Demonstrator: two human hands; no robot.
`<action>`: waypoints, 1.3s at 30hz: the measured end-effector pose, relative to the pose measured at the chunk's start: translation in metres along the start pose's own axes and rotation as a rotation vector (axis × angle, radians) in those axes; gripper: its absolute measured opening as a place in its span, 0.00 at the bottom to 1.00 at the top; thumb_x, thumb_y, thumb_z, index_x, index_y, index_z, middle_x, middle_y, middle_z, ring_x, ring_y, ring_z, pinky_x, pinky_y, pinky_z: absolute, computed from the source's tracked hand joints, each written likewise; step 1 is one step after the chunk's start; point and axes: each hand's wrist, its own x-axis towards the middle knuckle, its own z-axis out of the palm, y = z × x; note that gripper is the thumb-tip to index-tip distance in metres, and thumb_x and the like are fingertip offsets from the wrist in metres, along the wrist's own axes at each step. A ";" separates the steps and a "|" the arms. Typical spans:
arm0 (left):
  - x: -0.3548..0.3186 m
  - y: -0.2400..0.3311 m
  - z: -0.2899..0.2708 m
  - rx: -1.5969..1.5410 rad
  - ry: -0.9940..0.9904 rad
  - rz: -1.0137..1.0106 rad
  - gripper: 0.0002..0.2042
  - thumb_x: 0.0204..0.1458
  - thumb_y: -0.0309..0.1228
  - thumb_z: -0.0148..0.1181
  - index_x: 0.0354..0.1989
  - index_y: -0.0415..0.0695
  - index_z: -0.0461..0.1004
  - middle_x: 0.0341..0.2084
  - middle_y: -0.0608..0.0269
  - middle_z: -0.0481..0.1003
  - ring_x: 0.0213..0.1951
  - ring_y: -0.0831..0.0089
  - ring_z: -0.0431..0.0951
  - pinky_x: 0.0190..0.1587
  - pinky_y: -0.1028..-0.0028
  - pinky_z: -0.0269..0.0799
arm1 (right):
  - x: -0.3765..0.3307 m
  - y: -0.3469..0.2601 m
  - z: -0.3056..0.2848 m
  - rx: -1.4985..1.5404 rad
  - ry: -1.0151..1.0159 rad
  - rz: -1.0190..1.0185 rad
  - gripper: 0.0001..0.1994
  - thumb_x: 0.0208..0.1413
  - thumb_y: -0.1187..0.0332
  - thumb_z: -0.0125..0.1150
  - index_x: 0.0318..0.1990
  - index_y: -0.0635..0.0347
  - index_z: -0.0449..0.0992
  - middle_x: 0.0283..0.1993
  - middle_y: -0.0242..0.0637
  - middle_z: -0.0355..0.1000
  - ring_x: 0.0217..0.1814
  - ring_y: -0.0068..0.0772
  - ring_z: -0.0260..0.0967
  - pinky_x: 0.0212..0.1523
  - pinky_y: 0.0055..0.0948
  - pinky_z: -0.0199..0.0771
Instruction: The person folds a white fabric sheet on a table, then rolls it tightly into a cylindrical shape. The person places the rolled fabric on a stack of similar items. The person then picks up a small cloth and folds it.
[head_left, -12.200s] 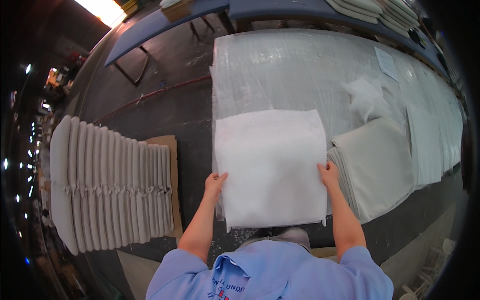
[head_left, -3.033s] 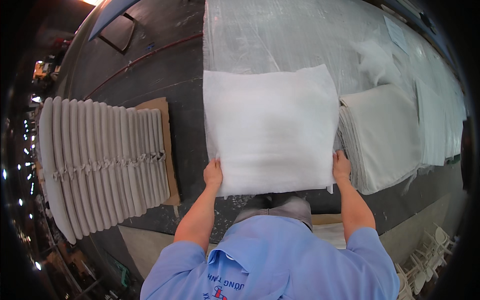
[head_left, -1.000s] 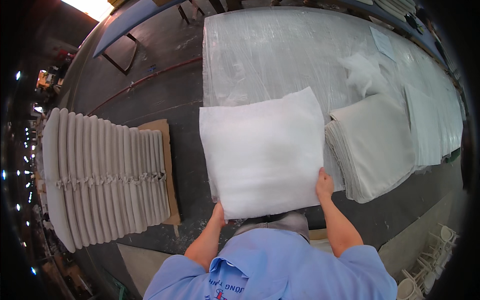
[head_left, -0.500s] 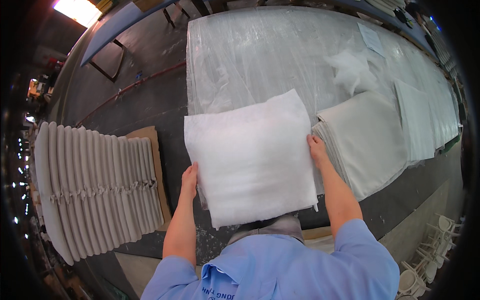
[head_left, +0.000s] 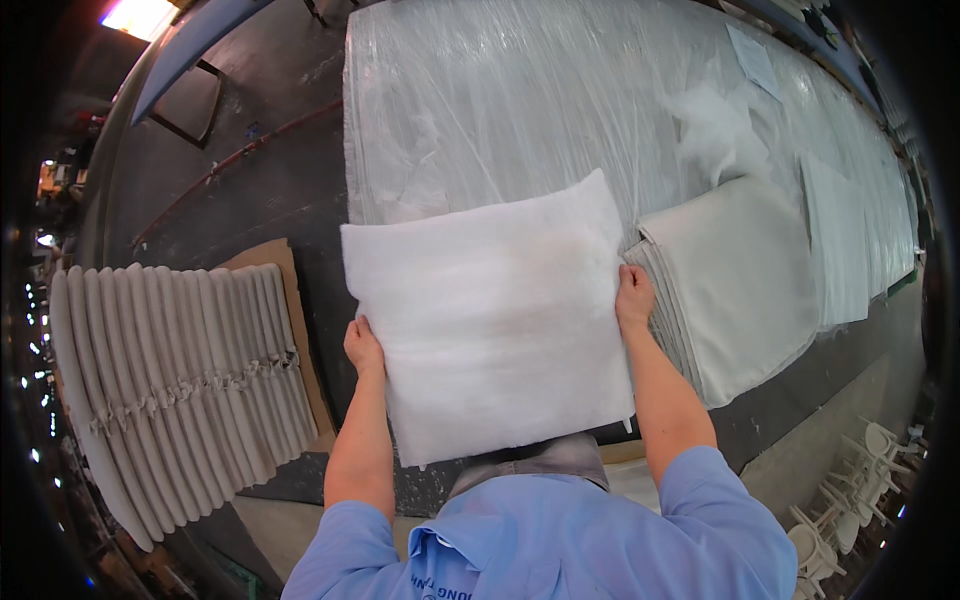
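A square sheet of white fluffy wadding [head_left: 490,320] is spread between my hands, in front of my body. My left hand [head_left: 364,345] is closed on its left edge, with the fingers partly hidden behind the sheet. On the opposite edge, my right hand [head_left: 634,297] grips the wadding between thumb and fingers. Just right of that hand lies a stack of folded light-grey fabric covers [head_left: 740,285]. Behind the wadding, a wide spread of clear plastic sheeting [head_left: 500,110] covers the table.
At the left, a row of grey padded cushions [head_left: 180,380] stands packed against brown cardboard [head_left: 292,330]. A loose tuft of white fibre [head_left: 715,130] and a paper sheet [head_left: 753,62] rest on the plastic. White chair-like frames [head_left: 850,490] are on the floor at lower right.
The wadding is drawn wider and flatter, its left edge now farther left. My left hand has moved left and slightly up with that edge. The whole view has shifted a little.
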 end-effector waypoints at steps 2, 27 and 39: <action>0.001 0.000 0.003 0.052 0.004 0.011 0.20 0.68 0.42 0.53 0.32 0.35 0.74 0.25 0.48 0.75 0.27 0.58 0.71 0.36 0.59 0.69 | 0.004 -0.002 0.004 -0.110 0.011 -0.007 0.14 0.65 0.57 0.62 0.38 0.59 0.80 0.34 0.45 0.80 0.36 0.44 0.76 0.41 0.40 0.74; -0.081 0.015 -0.028 -0.111 -0.160 -0.214 0.26 0.70 0.46 0.49 0.55 0.30 0.78 0.50 0.51 0.82 0.52 0.61 0.79 0.57 0.65 0.72 | -0.069 -0.048 -0.021 -0.133 -0.311 0.178 0.30 0.73 0.46 0.43 0.59 0.69 0.76 0.56 0.54 0.78 0.59 0.55 0.73 0.62 0.43 0.68; -0.016 0.030 -0.057 -0.391 -0.301 -0.410 0.35 0.68 0.61 0.45 0.65 0.40 0.71 0.49 0.62 0.78 0.39 0.75 0.73 0.45 0.70 0.69 | 0.006 -0.058 -0.036 -0.060 -0.405 0.084 0.36 0.70 0.40 0.46 0.58 0.71 0.77 0.57 0.57 0.77 0.63 0.52 0.72 0.66 0.41 0.66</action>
